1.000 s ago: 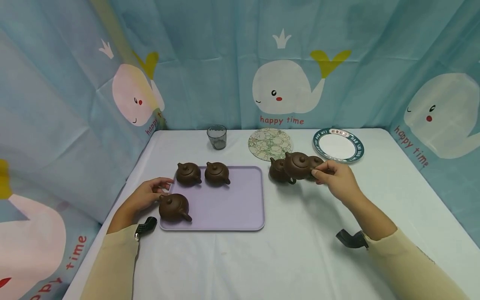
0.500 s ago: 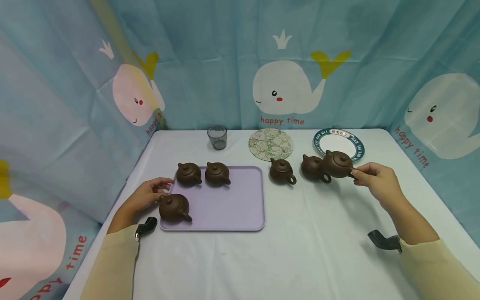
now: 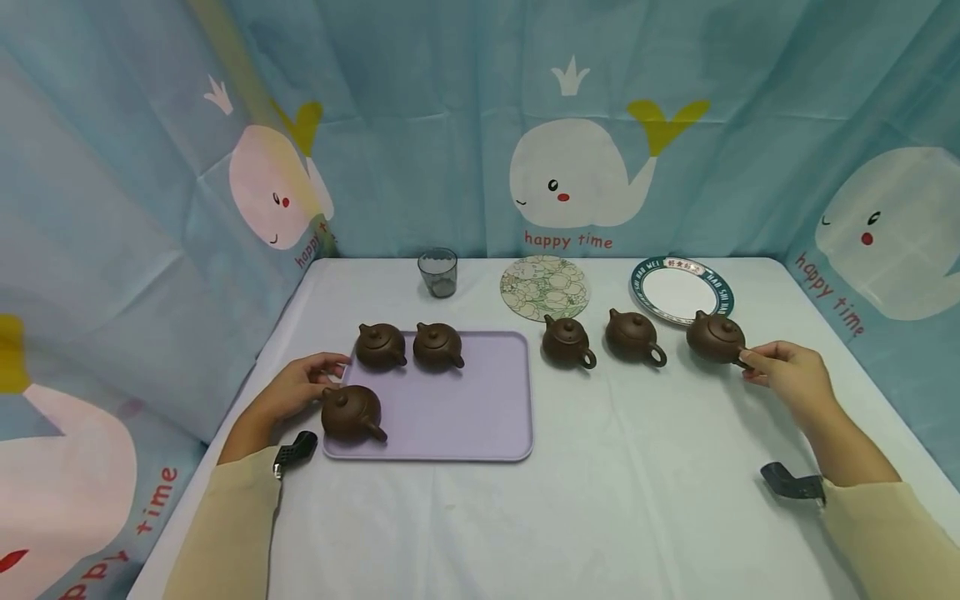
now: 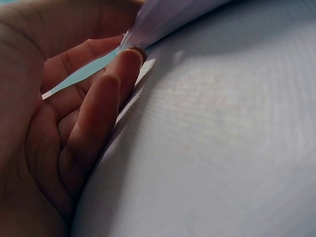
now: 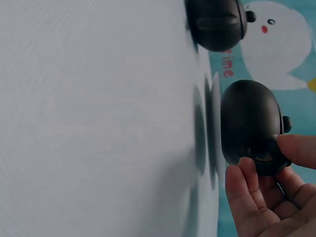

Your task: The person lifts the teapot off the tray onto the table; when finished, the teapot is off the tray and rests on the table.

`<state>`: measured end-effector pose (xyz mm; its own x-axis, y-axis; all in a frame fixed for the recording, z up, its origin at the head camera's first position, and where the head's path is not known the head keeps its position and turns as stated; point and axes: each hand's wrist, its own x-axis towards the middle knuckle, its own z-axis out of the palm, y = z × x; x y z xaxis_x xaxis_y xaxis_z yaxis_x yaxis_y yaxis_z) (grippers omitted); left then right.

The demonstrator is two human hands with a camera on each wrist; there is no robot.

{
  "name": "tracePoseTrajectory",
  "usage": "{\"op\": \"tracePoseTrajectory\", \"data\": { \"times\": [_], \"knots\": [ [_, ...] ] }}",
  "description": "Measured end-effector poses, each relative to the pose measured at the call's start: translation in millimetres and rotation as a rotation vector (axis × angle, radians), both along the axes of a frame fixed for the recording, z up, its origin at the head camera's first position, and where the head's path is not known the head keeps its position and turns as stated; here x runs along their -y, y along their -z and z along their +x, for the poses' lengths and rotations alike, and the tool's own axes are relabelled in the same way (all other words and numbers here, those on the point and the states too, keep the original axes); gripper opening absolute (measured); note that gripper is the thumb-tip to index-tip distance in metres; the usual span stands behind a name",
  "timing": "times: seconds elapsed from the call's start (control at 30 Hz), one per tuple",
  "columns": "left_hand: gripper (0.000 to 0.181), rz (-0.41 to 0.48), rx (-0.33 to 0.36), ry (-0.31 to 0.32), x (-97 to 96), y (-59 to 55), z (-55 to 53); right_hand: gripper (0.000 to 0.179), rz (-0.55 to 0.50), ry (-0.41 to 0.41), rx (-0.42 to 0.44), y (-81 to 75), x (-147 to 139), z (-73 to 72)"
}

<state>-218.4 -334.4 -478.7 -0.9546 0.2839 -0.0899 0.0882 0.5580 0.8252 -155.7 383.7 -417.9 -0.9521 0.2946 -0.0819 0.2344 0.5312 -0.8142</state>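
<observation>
In the head view, my right hand (image 3: pixel 797 377) pinches the handle of a dark brown teapot (image 3: pixel 715 337) at the right end of a row. The right wrist view shows that teapot (image 5: pixel 251 123) slightly above the white tabletop, thumb on top of its handle. Two similar teapots, one in the middle (image 3: pixel 632 335) and one at the left (image 3: pixel 567 341), stand in the same row. At the far side, my left hand (image 3: pixel 295 387) holds the left edge of a lilac tray (image 3: pixel 457 417); the left wrist view shows its fingers at the rim (image 4: pixel 163 19).
On the tray stand three more brown teapots: two along the back (image 3: pixel 380 346) and a larger one (image 3: pixel 351 414) at front left. Behind are a grey glass (image 3: pixel 438 273), a round patterned mat (image 3: pixel 545 289) and a green-rimmed plate (image 3: pixel 681 292).
My right hand has carried its teapot rightward from over the row, then lower, to the right of the two standing teapots. My left hand has stayed at the tray's edge.
</observation>
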Motion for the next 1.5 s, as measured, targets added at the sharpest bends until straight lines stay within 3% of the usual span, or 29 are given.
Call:
{"op": "tracePoseTrajectory", "data": {
  "times": [0.27, 0.83, 1.03, 1.2, 1.33, 1.5],
  "knots": [
    [0.051, 0.015, 0.012, 0.000, -0.6, -2.0, 2.3, 0.039, 0.011, 0.006, 0.029, 13.9, -6, -2.8],
    [0.049, -0.006, 0.003, 0.005, -1.4, -0.7, -0.1, 0.042, 0.069, 0.022, 0.055, 20.2, -4, 0.5],
    [0.050, -0.021, 0.003, -0.004, -3.5, -4.6, -4.2, 0.057, 0.237, -0.052, 0.080, 9.4, -11, 4.5],
    [0.049, -0.033, -0.003, -0.005, -2.9, -5.5, -4.8, 0.060, 0.333, -0.045, 0.058, -3.7, -11, 4.3],
    [0.049, -0.032, -0.008, -0.005, -1.1, -3.0, -3.6, 0.061, 0.336, -0.037, 0.022, -19.6, 3, -0.9],
    [0.049, -0.004, -0.004, 0.008, 0.8, -0.1, -0.5, 0.059, 0.297, -0.087, -0.005, -38.4, 42, -11.5]
  ]
}}
